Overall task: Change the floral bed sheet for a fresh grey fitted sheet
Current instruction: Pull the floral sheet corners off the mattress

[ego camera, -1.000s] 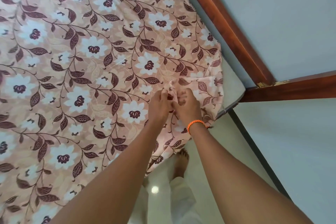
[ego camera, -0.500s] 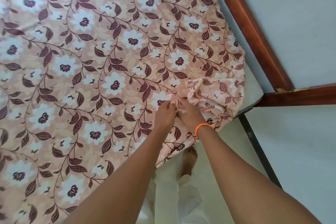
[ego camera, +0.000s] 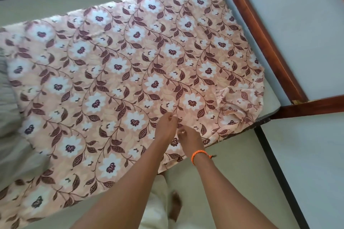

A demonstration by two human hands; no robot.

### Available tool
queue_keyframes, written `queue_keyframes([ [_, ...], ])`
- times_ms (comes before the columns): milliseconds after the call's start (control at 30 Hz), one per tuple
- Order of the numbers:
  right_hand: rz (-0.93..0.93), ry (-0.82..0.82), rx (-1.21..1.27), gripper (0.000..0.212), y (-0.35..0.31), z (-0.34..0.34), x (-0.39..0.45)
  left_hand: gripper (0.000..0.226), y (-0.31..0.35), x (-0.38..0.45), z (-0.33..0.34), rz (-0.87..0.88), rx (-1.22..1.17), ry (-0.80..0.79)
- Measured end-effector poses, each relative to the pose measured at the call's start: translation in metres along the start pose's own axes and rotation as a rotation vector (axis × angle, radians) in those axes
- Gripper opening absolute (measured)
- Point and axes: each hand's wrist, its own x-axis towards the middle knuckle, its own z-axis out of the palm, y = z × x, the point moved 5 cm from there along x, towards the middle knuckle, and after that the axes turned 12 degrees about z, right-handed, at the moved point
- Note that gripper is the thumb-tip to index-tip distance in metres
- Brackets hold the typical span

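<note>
Floral bed sheet (ego camera: 130,80), thin peach cloth printed with white blossoms and maroon leaves, lies spread over the mattress (ego camera: 271,98), bunched into folds at its four o'clock corner. Both hands meet at the sheet's six o'clock edge: left hand (ego camera: 166,129) and right hand (ego camera: 189,139), fingers curled, each apparently pinching the fabric. Grey cloth (ego camera: 11,117) lies crumpled at nine o'clock.

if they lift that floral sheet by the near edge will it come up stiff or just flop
Probably floppy: the pink floral cotton bed sheet already bunches into soft folds at the corner by the brown wooden bed frame. It looks thin and light, draping over the mattress edge near the left hand and right hand. It would likely drag and trail rather than slide off whole.
</note>
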Motion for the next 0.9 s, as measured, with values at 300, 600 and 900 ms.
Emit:
queue_keyframes([
  [300, 0.32, 0.216, 0.14, 0.02, 0.171, 0.019, -0.037, 0.018, -0.057, -0.095, -0.011, -0.029, -0.091, 0.009],
  [600, 0.194, 0.051, 0.297, 0.016, 0.134, 0.098, -0.154, 0.021, -0.113, -0.223, -0.041, -0.05, -0.209, 0.033],
  [900, -0.086, -0.061, 0.157, 0.018, 0.042, 0.267, -0.262, 0.025, -0.203, -0.312, -0.212, -0.071, -0.335, 0.274],
])
